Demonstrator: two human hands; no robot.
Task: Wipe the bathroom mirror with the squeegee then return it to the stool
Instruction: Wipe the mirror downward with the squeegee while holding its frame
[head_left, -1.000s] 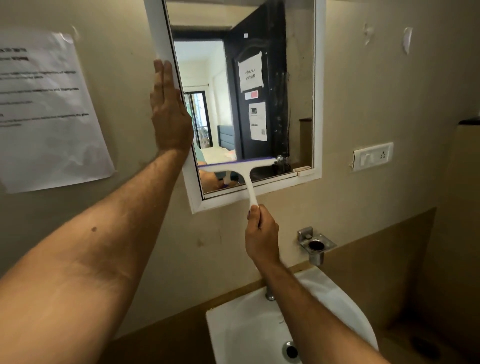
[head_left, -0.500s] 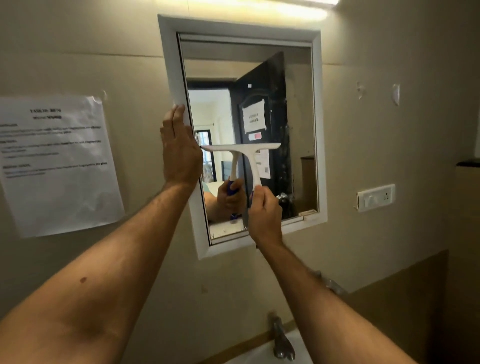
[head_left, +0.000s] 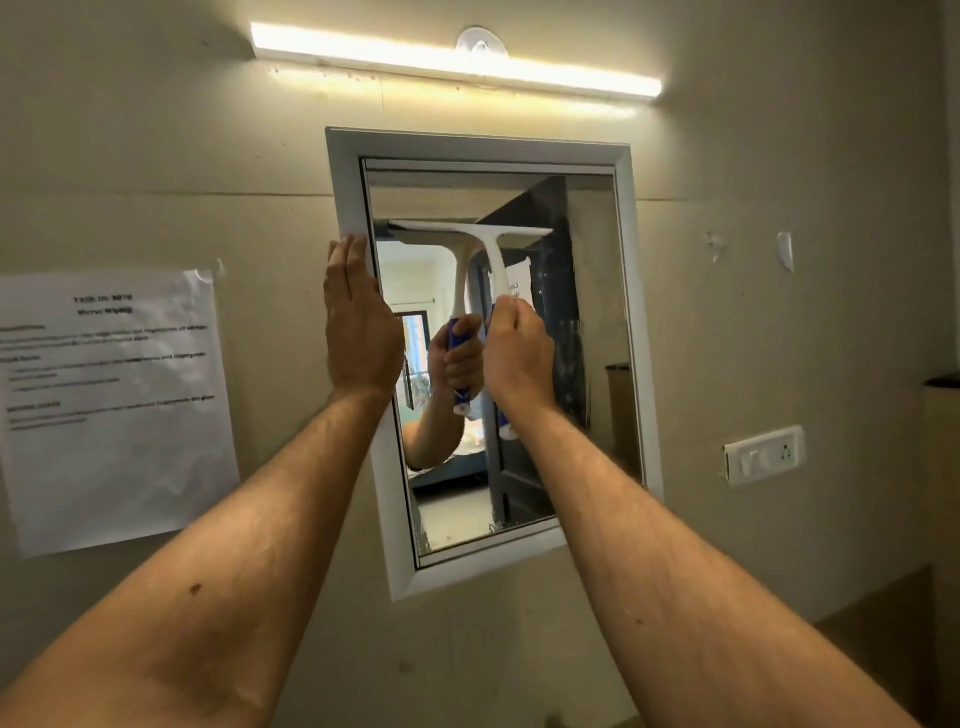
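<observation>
White squeegee (head_left: 493, 244), gripped in the right hand (head_left: 519, 353), sits high on the mirror (head_left: 597, 312); flat, empty left hand (head_left: 358, 322) braces the mirror's frame; wiping unfinished, return pending.

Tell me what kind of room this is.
Probably a small bathroom or washroom. A framed mirror hangs on a plain wall under a strip light, with a switch and socket plate beside it. No sink shows in this view, so that is a guess.
</observation>
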